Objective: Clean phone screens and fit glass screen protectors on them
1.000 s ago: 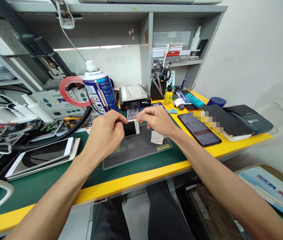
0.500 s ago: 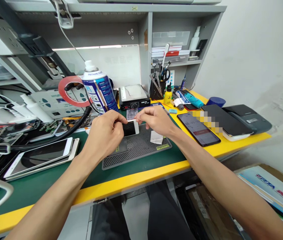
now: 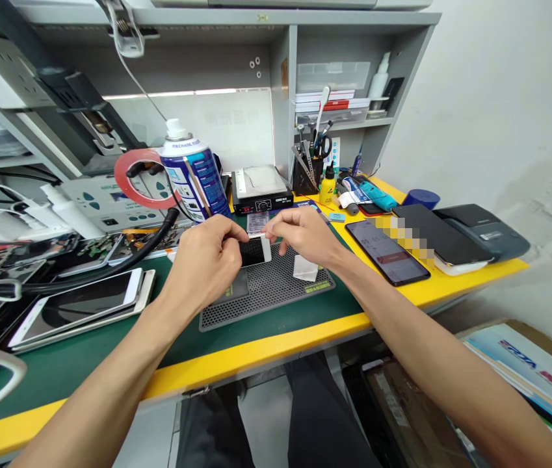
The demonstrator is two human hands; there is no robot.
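Note:
A white phone with a dark screen lies on the grey perforated mat, its left part hidden behind my left hand. That hand is closed, thumb and index finger pinched at the phone's upper edge. From the right, my right hand pinches close to the phone's upper right corner, its other fingers curled. Whatever sits between either pair of fingertips is too small to make out. Just beyond the fingertips lies a small clear sheet with print. A folded white wipe rests on the mat below my right hand.
A blue spray can and a red tape roll stand left of the hands. Stacked phones lie further left under a black hose. To the right are a dark phone, a yellow bottle and a tool holder.

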